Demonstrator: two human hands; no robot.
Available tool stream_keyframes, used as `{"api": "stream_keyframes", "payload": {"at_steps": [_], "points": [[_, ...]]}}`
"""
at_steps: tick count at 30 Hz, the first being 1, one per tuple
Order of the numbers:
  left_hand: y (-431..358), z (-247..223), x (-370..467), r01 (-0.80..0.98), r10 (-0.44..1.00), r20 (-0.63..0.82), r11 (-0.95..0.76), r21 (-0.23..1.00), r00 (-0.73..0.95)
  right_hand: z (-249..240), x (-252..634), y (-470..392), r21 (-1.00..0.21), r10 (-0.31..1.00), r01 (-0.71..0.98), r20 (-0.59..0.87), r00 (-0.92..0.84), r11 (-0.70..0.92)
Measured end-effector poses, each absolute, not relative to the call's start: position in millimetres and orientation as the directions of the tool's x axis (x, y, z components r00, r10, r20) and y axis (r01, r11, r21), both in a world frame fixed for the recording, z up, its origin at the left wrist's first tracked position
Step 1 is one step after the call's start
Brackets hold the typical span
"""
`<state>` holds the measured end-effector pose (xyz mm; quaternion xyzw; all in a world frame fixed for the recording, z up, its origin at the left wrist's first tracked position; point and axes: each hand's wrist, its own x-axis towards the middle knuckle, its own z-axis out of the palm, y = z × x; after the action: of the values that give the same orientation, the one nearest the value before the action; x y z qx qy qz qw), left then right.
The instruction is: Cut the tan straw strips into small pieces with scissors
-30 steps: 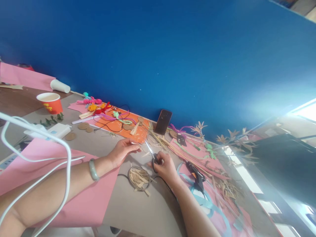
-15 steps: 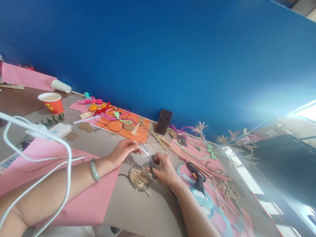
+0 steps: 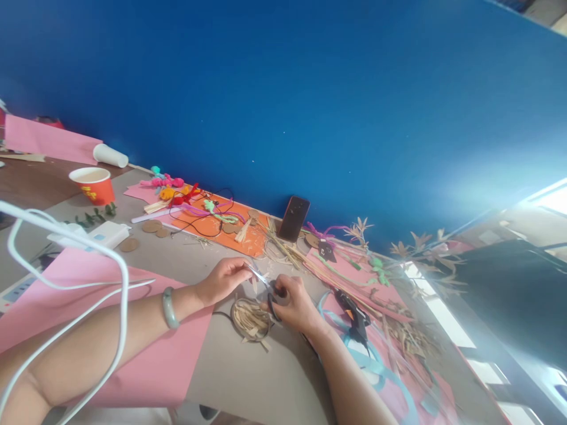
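Observation:
My right hand (image 3: 292, 301) grips the black handles of a pair of scissors (image 3: 260, 275), its blades pointing up and left. At the blade tips my left hand (image 3: 227, 277) is pinched closed, a green bangle on its wrist. A small pale strip (image 3: 254, 285) hangs just under the blades; whether the left fingers hold its end is too small to make out. Below the hands lies a dark ring (image 3: 233, 321) filled with dry tan strips (image 3: 250, 317). Pink paper (image 3: 177, 360) lies under my left forearm.
A phone (image 3: 294, 218) leans against the blue wall. To the right lie a black glue gun (image 3: 354, 316), blue ribbon (image 3: 376, 366) and dried stems. An orange paper cup (image 3: 93, 186) stands at the left. White cable (image 3: 124, 319) crosses the near left.
My left hand has shifted slightly down, and a pale strip now shows below the scissor blades. My right hand stays almost in place with the scissors.

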<state>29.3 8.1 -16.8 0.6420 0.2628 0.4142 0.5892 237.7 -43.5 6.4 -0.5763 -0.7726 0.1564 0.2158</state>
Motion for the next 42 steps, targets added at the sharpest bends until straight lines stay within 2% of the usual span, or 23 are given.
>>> {"api": "stream_keyframes", "payload": {"at_steps": [18, 26, 38, 42], "points": [[7, -16, 29, -0.121, 0.834, 0.211, -0.173, 0.977, 0.511, -3, 240, -40, -0.517, 0.961, 0.810, 0.169, -0.219, 0.276], [6, -11, 29, -0.139, 0.829, 0.205, -0.155, 0.978, 0.521, -7, 240, -40, -0.593, 0.981, 0.786, 0.177, -0.084, 0.175], [13, -19, 33, -0.240, 0.880, 0.094, 0.023, 0.971, 0.465, 8, 233, -43, -0.598, 0.975, 0.783, 0.218, -0.044, 0.169], [14, -20, 34, -0.309, 0.899, 0.018, 0.131, 0.942, 0.438, 7, 233, -43, -0.592, 0.974, 0.786, 0.222, -0.050, 0.175]]}}
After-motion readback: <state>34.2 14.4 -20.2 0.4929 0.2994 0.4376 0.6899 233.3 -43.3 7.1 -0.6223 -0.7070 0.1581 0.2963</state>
